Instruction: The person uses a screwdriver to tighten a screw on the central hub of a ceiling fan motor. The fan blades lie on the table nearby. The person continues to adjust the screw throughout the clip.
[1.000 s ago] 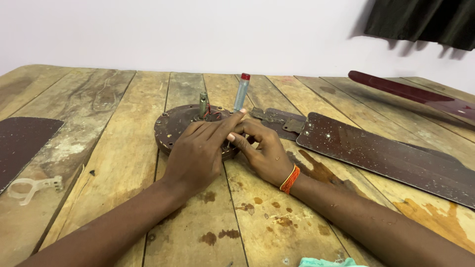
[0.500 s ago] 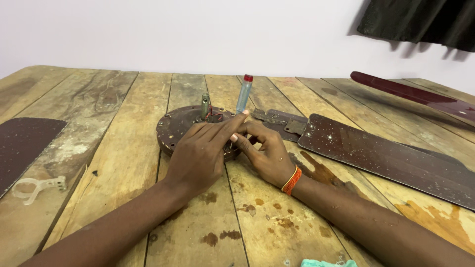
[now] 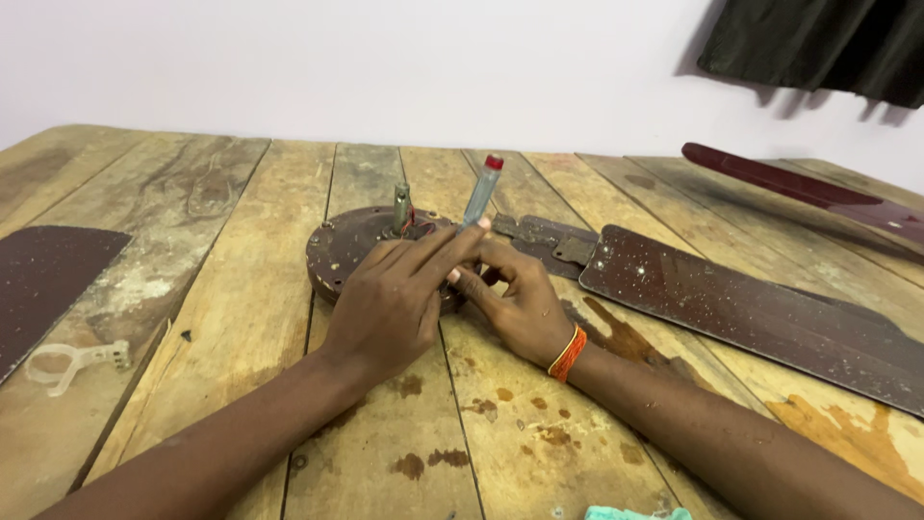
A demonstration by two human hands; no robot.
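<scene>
I see my left hand [image 3: 390,308] lying flat over the round fan hub [image 3: 348,252] on the bench [image 3: 241,289], fingers [image 3: 438,252] pressed together and steadying a screwdriver [image 3: 478,193] that stands tilted just beyond them. My right hand [image 3: 520,308] curls against the hub; its grip is hidden.

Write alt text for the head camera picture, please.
Two hands, left hand and right hand, steady a screwdriver upright on a round brown fan hub on a worn wooden table. A long brown fan blade lies to the right.
</scene>
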